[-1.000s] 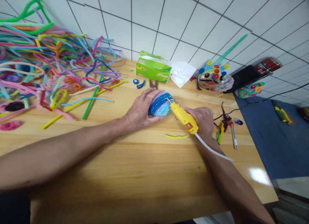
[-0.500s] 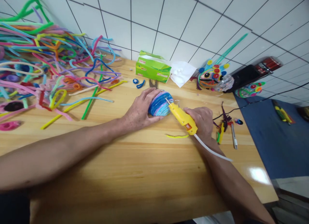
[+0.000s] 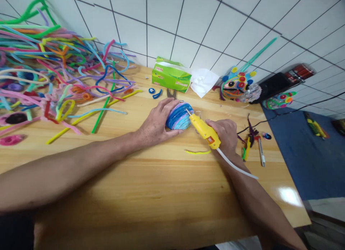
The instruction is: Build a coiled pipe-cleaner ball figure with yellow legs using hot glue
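My left hand (image 3: 159, 122) is wrapped around the left side of a rounded ball (image 3: 179, 116) striped in blue, light blue and pink, resting on the table. In my right hand (image 3: 225, 135) is a yellow hot glue gun (image 3: 205, 130), its metal nozzle pointing at the ball's upper right side. Whether the tip touches the surface I cannot tell. A white glue stick (image 3: 237, 167) sticks out of the gun's back end. Just behind the ball lie pliers (image 3: 171, 94), partly hidden. A short yellow pipe cleaner (image 3: 198, 152) lies in front of the gun.
A heap of coloured pipe cleaners (image 3: 61, 73) covers the table's left side. At the back stand a green tissue pack (image 3: 171, 75), white paper (image 3: 204, 81) and a decorated figure (image 3: 237, 85). A utility knife (image 3: 261, 153) lies right. A black cord (image 3: 291, 111) crosses the right edge.
The glue gun has shifted very slightly, its tip staying by the ball's upper right. The left hand and ball look the same.
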The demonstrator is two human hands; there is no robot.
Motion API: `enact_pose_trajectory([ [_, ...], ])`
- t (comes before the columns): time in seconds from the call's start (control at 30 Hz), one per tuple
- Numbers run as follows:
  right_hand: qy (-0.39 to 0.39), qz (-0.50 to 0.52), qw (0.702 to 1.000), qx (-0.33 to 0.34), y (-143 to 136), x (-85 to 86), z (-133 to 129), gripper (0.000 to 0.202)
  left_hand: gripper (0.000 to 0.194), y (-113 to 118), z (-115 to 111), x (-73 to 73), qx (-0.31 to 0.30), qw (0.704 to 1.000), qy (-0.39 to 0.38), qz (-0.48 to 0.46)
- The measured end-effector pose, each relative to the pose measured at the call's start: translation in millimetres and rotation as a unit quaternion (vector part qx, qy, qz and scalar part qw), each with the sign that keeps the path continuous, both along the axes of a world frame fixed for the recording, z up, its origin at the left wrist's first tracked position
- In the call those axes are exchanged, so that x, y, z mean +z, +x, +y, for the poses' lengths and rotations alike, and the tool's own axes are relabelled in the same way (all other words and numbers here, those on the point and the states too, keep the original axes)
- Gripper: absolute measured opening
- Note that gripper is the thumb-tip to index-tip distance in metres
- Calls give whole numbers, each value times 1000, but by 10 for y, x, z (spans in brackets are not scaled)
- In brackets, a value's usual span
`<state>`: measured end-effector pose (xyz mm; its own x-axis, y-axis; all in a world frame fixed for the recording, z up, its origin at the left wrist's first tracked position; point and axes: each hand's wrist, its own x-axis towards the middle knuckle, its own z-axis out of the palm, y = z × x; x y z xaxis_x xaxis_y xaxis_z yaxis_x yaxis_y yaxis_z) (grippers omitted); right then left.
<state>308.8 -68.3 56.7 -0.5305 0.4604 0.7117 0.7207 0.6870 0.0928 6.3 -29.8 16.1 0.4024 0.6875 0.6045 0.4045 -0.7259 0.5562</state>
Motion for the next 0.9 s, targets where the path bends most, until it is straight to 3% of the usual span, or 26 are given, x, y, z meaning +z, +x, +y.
enact_pose_trajectory([
  [0.9,1,11,1000,11,7,-38,11,34,100,3,3,-15,-2,1000,16,-9],
])
